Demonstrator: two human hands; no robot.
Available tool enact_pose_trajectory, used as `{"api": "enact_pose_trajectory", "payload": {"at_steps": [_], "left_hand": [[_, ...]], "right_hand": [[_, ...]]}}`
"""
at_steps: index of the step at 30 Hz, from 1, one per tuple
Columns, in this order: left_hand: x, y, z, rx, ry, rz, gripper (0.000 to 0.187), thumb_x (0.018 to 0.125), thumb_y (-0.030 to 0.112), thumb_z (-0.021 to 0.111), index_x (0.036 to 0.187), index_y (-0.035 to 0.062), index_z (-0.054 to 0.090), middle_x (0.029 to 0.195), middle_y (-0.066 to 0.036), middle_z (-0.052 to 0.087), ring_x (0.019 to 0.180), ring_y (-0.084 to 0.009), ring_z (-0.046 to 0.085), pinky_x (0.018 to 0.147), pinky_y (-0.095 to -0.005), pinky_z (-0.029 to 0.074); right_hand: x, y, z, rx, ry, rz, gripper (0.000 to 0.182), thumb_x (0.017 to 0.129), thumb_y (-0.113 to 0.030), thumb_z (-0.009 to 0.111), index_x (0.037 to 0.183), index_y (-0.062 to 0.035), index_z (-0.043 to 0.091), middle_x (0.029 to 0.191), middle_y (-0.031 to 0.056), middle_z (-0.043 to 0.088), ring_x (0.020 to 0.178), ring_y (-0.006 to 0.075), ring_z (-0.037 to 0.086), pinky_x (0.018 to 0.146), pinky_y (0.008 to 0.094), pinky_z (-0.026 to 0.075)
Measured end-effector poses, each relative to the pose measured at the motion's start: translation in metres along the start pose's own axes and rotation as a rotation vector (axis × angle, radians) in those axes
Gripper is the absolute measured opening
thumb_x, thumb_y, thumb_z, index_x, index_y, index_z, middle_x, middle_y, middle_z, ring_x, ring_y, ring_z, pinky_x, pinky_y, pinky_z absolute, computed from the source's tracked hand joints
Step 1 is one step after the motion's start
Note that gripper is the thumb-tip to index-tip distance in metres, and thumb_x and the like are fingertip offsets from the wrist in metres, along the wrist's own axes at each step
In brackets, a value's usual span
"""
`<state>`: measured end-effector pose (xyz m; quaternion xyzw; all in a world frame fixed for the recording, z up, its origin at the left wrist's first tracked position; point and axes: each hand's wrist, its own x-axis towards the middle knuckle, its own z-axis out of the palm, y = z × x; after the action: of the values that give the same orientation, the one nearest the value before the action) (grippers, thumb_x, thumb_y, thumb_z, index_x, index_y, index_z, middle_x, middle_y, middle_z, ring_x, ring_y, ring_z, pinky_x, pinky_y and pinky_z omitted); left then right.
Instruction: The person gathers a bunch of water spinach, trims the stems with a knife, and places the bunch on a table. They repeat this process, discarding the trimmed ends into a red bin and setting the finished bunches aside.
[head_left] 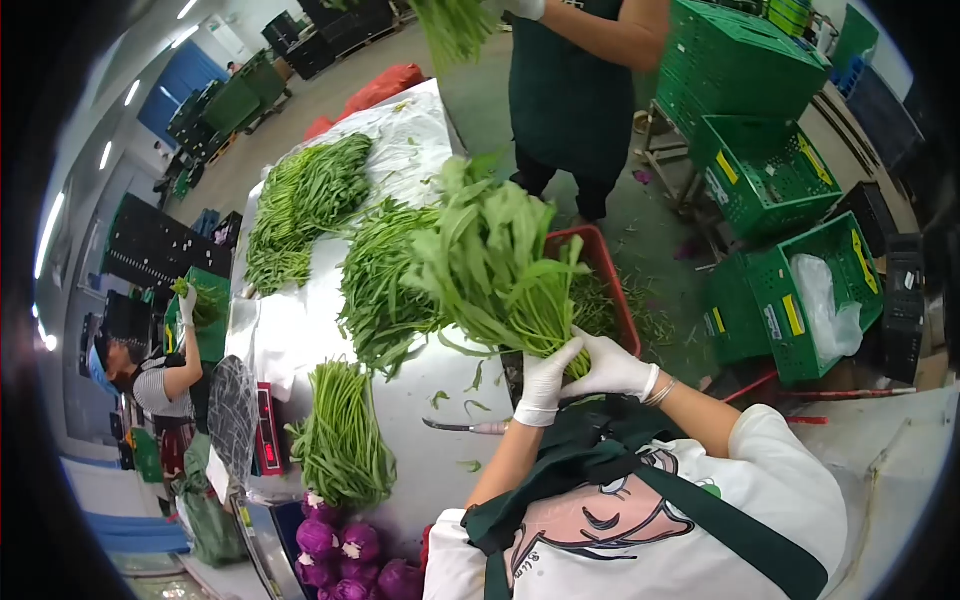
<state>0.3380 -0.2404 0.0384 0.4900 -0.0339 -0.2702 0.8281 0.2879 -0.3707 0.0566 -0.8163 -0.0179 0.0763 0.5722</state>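
Both my hands, in white gloves, are closed around the stems of a bunch of leafy greens, its leaves fanning up and away from me. My left hand grips the stem ends from the left. From the other side my right hand wraps the same stems. Just left of my left hand, a small knife with a curved blade lies on the metal table. More greens are heaped beyond: one pile right behind the bunch, another farther off, and a long-stemmed pile at left.
Purple cabbages sit at the near left, by a red scale. A red bin with green trimmings stands beyond my right hand. Green crates are at right. One co-worker stands across; another is at left.
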Motion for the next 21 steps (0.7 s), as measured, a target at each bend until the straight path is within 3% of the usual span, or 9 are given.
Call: {"api": "enact_pose_trajectory", "payload": {"at_steps": [4, 5, 7, 8, 10, 14, 16, 19, 21], "left_hand": [[0.003, -0.013, 0.006, 0.19, -0.194, -0.093, 0.056, 0.076, 0.011, 0.074, 0.124, -0.0009, 0.048, 0.12, -0.011, 0.054, 0.107, -0.017, 0.052, 0.094, -0.0308, 0.041], [0.006, -0.021, -0.003, 0.352, -0.231, -0.045, 0.065, 0.076, 0.013, 0.073, 0.13, -0.0002, 0.039, 0.126, -0.012, 0.05, 0.114, -0.0188, 0.048, 0.097, -0.0315, 0.038], [0.011, -0.038, -0.026, 0.675, -0.303, 0.048, 0.084, 0.077, 0.017, 0.072, 0.142, 0.0011, 0.022, 0.139, -0.015, 0.041, 0.126, -0.0225, 0.04, 0.104, -0.0331, 0.032], [0.006, -0.045, -0.03, 0.538, -0.297, 0.122, 0.099, 0.077, 0.026, 0.073, 0.146, 0.0058, 0.004, 0.144, -0.019, 0.033, 0.131, -0.0255, 0.034, 0.107, -0.0353, 0.027], [-0.017, -0.021, -0.035, 0.52, -0.252, -0.14, 0.092, 0.076, 0.024, 0.074, 0.145, 0.003, 0.016, 0.146, -0.022, 0.026, 0.136, -0.0315, 0.025, 0.109, -0.0376, 0.024], [-0.043, -0.038, -0.067, 0.4, -0.084, -0.342, 0.059, 0.09, 0.031, 0.058, 0.139, 0.0071, 0.035, 0.133, -0.015, 0.047, 0.12, -0.022, 0.047, 0.101, -0.0339, 0.035], [-0.053, -0.043, -0.085, 0.369, -0.027, -0.396, 0.053, 0.089, 0.026, 0.061, 0.134, 0.0055, 0.042, 0.125, -0.013, 0.055, 0.112, -0.0186, 0.054, 0.097, -0.0315, 0.039], [-0.07, -0.044, -0.103, 0.244, 0.106, -0.4, 0.044, 0.093, 0.028, 0.054, 0.13, 0.0047, 0.046, 0.12, -0.012, 0.058, 0.103, -0.0187, 0.059, 0.09, -0.03, 0.045], [-0.072, -0.047, -0.104, 0.227, 0.193, -0.375, 0.042, 0.094, 0.028, 0.052, 0.129, 0.0044, 0.047, 0.12, -0.014, 0.058, 0.102, -0.021, 0.06, 0.088, -0.0307, 0.047]], "right_hand": [[-0.023, 0.027, 0.002, 0.169, 0.133, 0.029, 0.067, 0.067, -0.019, 0.076, 0.123, 0.0019, 0.047, 0.109, 0.0167, 0.062, 0.098, 0.0212, 0.062, 0.086, 0.0309, 0.047], [-0.027, 0.035, 0.006, 0.312, 0.184, 0.02, 0.056, 0.07, -0.01, 0.071, 0.121, -0.0005, 0.05, 0.106, 0.0093, 0.063, 0.094, 0.0136, 0.059, 0.085, 0.0274, 0.046], [-0.035, 0.044, 0.0, 0.425, 0.201, 0.066, 0.053, 0.071, -0.008, 0.07, 0.12, -0.0009, 0.052, 0.105, 0.0064, 0.063, 0.093, 0.0131, 0.058, 0.085, 0.0271, 0.046], [-0.036, 0.046, -0.005, 0.479, 0.208, 0.086, 0.051, 0.071, -0.007, 0.07, 0.119, -0.0011, 0.052, 0.104, 0.0049, 0.063, 0.092, 0.0129, 0.058, 0.084, 0.027, 0.046], [-0.035, 0.062, -0.012, 0.588, 0.292, 0.119, 0.039, 0.07, -0.004, 0.069, 0.107, -0.0002, 0.059, 0.097, 0.0039, 0.063, 0.087, 0.0131, 0.058, 0.081, 0.0279, 0.046], [-0.019, 0.191, -0.016, 0.257, 0.158, 0.623, 0.018, 0.067, -0.009, 0.067, 0.083, 0.0002, 0.065, 0.077, 0.0069, 0.064, 0.074, 0.0149, 0.059, 0.067, 0.0255, 0.045], [-0.017, 0.193, -0.033, 0.501, 0.178, 0.619, 0.016, 0.069, -0.017, 0.065, 0.068, -0.0004, 0.064, 0.07, 0.0085, 0.063, 0.067, 0.0158, 0.058, 0.062, 0.0286, 0.044], [-0.027, 0.192, -0.037, 0.725, 0.326, 0.578, 0.019, 0.067, -0.016, 0.067, 0.073, 0.0019, 0.064, 0.072, 0.0113, 0.064, 0.061, 0.0177, 0.06, 0.062, 0.0291, 0.045], [-0.027, 0.215, -0.026, 0.289, 0.291, 0.813, 0.023, 0.066, -0.017, 0.068, 0.077, 0.0026, 0.064, 0.073, 0.012, 0.064, 0.061, 0.0178, 0.06, 0.063, 0.029, 0.046]]}}
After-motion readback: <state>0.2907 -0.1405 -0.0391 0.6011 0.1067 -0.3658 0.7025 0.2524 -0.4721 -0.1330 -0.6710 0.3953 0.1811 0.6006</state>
